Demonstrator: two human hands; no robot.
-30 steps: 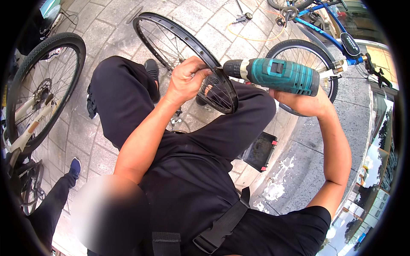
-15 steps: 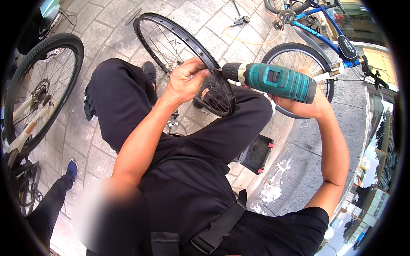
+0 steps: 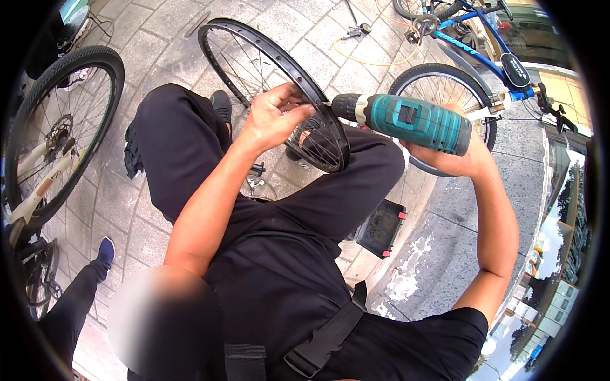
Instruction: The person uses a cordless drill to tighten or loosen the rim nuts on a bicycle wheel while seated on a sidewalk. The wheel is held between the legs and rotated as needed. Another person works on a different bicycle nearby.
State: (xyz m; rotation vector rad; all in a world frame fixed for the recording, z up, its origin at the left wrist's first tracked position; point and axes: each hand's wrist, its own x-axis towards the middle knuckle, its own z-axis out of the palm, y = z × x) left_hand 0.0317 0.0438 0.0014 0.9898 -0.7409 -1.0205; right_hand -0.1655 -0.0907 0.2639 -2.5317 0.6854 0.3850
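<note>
A bare black bicycle wheel (image 3: 272,53) without a tyre stands tilted between my knees, its spokes running to a hub partly hidden by my left hand. At the inner side of the rim, my left hand (image 3: 274,120) grips the wheel by thumb and bent fingers; exactly what the fingertips pinch is hidden. My right hand (image 3: 462,160) is wrapped round the handle of a teal and black cordless drill (image 3: 416,120). The drill lies level, pointing left, and its bit meets the outer face of the rim opposite my left thumb.
A blue bicycle (image 3: 473,47) lies beyond the drill, with a pump (image 3: 359,29) and orange hose nearby. At left stands another bicycle's wheel (image 3: 109,120), near a person's shoe (image 3: 107,250). An open black case (image 3: 380,230) sits beside a stone step (image 3: 438,254).
Hardly anything differs. My left hand's fingers have shifted slightly at the rim, and the drill stays against it with its bit in about the same place.
</note>
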